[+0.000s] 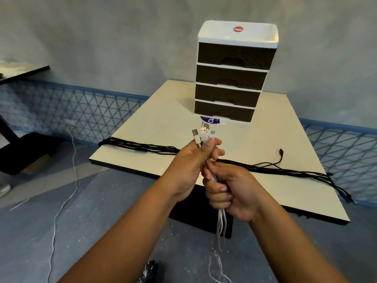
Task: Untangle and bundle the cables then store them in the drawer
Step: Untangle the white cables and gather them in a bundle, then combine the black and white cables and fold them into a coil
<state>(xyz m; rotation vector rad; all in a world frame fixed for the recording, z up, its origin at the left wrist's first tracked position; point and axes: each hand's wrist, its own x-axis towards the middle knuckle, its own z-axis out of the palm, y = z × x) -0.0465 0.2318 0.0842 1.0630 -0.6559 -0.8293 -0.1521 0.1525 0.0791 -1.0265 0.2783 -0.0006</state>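
Both fists closed on white cables (221, 221), held off bench's near edge: left hand (190, 170) near plugs, right hand (230, 193) below. Risk: tails dragging on floor re-knot. Drawer unit (230, 78) at far edge, shut.

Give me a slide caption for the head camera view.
Both hands grip white USB cables; black cables lie before drawer unit.

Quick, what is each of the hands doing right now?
Left hand: closed, gripping the white cables just below their plugs.
Right hand: closed around the same white cables lower down.
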